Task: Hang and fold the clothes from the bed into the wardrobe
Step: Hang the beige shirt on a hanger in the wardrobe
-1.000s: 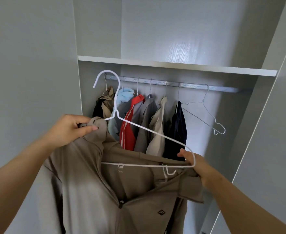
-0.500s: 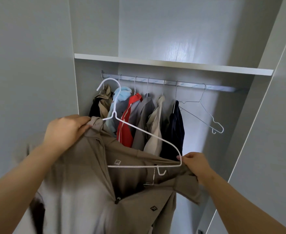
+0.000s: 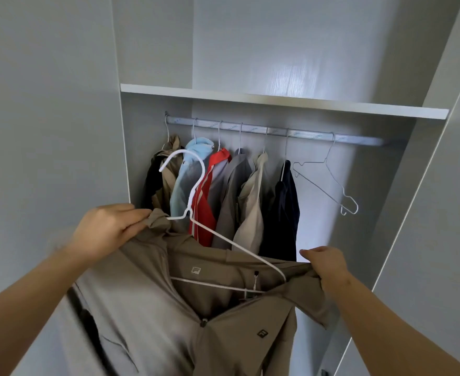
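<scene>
- While the left hand [image 3: 109, 232] pinches the taupe jacket [image 3: 147, 308] at the collar, the right hand [image 3: 328, 263] grips its other shoulder, fingers curled into the cloth.
- A white hanger [image 3: 231, 242] lies in the jacket's neck opening, hook tilted up.
- The jacket hangs spread between both hands before the open wardrobe, below the rail [image 3: 277, 130].
- Hung clothes [image 3: 234, 191] crowd the rail's left; a bare wire hanger [image 3: 318, 187] hangs beside them.

matt cloth jacket [image 3: 147, 308], glossy metal rail [image 3: 277, 130]

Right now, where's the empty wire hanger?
Head view: the empty wire hanger hangs toward the right end of the rail, right of the navy garment.
</scene>
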A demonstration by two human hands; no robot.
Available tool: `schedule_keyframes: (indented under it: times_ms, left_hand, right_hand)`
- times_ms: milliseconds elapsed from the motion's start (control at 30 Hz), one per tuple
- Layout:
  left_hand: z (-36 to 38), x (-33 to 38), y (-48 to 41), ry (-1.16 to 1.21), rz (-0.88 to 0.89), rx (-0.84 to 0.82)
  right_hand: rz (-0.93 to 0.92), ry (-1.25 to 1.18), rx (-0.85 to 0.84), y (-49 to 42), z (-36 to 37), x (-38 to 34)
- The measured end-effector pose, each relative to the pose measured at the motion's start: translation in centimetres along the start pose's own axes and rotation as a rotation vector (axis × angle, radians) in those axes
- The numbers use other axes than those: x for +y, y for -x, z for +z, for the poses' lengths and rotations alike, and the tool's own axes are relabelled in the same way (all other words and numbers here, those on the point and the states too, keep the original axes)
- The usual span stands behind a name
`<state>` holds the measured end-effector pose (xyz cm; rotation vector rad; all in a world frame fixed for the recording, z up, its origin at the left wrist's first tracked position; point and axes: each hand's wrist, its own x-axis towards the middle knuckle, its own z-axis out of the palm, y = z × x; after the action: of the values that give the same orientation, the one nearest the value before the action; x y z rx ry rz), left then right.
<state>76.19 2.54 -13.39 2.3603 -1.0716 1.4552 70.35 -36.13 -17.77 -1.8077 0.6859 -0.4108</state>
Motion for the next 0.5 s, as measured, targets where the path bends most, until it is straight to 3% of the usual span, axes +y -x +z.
schedule_keyframes:
  times_ms: [300,433,500]
  left_hand:
    - [1.8,4.0,-1.0,-0.063,-0.045,-0.106]
    - [4.3,6.9,-0.9,0.111,-0.296,-0.364]
    - [5.2,7.3,-1.0,0.190,-0.389,-0.487]
  right_hand:
    - [0.043,-0.159,-0.037,1.1,1.7,-1.9]
    - [-0.079,-0.225,-0.096,3.3,3.3,-3.6]
    - [-0.217,-0.137,-0.139,4.8,4.2,-4.1]
